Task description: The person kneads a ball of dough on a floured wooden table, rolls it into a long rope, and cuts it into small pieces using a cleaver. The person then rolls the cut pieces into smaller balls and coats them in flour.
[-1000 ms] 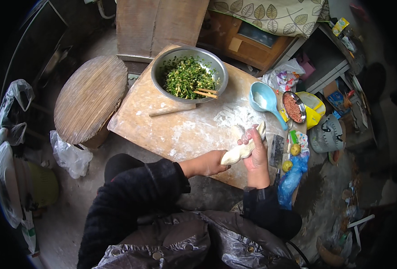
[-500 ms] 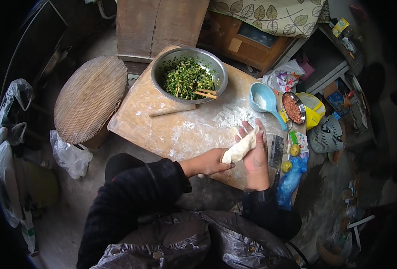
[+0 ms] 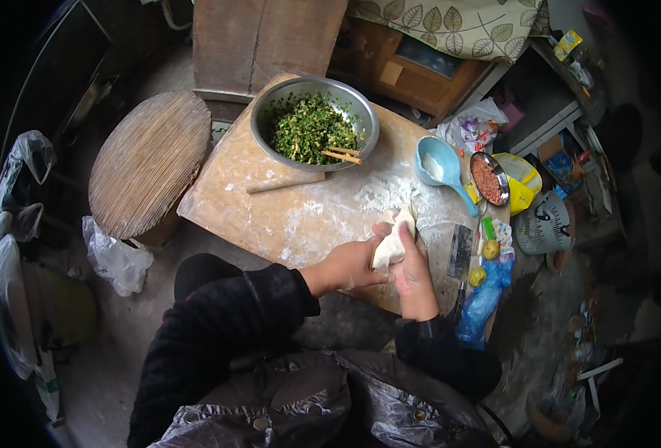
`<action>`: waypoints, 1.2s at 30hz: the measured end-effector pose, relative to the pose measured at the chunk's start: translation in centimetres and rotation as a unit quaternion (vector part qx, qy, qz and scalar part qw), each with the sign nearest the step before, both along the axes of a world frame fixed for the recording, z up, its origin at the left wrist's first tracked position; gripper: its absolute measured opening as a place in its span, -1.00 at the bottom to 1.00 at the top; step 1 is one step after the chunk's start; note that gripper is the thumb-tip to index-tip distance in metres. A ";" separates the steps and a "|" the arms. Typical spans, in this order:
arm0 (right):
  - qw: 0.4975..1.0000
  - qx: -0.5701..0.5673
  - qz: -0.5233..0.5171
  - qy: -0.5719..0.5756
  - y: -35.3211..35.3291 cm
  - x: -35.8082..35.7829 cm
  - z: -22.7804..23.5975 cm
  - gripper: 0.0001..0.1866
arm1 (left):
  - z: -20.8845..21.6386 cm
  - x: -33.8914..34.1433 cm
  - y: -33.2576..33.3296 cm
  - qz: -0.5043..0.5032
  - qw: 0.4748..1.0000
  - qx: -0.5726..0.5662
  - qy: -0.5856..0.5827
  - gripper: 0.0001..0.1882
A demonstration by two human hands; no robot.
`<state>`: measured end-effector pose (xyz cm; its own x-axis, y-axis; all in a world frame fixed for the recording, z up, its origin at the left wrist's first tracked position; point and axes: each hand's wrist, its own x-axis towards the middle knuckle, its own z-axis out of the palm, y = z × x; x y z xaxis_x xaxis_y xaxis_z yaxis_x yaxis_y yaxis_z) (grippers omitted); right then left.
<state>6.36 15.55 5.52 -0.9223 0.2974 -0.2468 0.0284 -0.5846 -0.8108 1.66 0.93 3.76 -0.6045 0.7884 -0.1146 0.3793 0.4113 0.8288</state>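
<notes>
A pale piece of dough (image 3: 392,250) is held between both hands above the floured wooden board (image 3: 218,201). My left hand (image 3: 350,266) grips its near end. My right hand (image 3: 414,270) is wrapped round its right side, thumb up, with the far end sticking out past the fingers. Beyond them stands a steel bowl (image 3: 373,138) with chopped green filling (image 3: 308,128) and chopsticks (image 3: 343,155) in it. A rolling pin (image 3: 285,183) lies in front of the bowl. Loose flour (image 3: 382,196) covers the board just past the dough.
Right of my hands are a cleaver (image 3: 459,250), a blue ladle (image 3: 424,154) with flour, a dish of reddish bits (image 3: 487,179), two round yellowish fruits (image 3: 491,249) and a blue plastic bag (image 3: 476,313). A round ridged wooden lid (image 3: 147,160) stands at the left.
My right hand has closed from an open palm round the dough, and the dough now looks folded and more upright. The left hand still grips its near end.
</notes>
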 end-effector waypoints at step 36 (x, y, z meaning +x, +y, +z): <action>0.759 0.629 -0.166 -0.032 2.4 1.5 -8.6 -0.84 | -8.0 -0.8 -3.6 0.024 0.921 -0.178 0.345 -0.36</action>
